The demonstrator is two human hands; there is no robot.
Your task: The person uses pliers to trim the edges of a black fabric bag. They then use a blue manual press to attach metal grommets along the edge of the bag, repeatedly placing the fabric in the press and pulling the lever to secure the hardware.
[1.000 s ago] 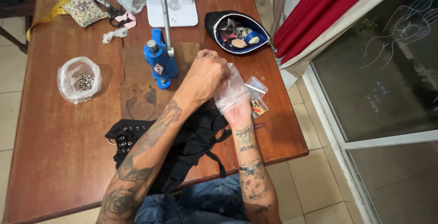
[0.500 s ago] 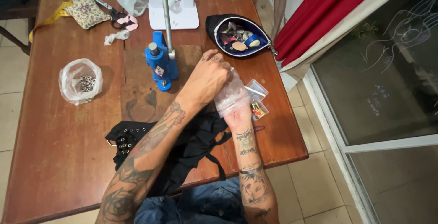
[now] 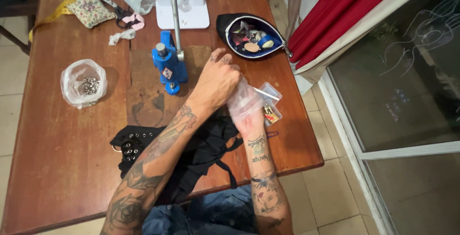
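My right hand (image 3: 249,120) holds a small clear bag (image 3: 243,102) just above the table (image 3: 57,168) near its right edge, fingers closed around the lower part of the bag. My left hand (image 3: 216,79) reaches across and sits over the bag's mouth, fingers bunched together at its top; whether the tips are inside it or only pinching the rim I cannot tell. As I judge it, I am at the step of getting into the bag, so what comes now calls for a steady hold below and a fine pinch above. A little clear box (image 3: 269,104) lies just right of the bag. The blue press (image 3: 168,65) stands to the far left of my hands, and the black garment (image 3: 191,153) lies near me under my forearms.
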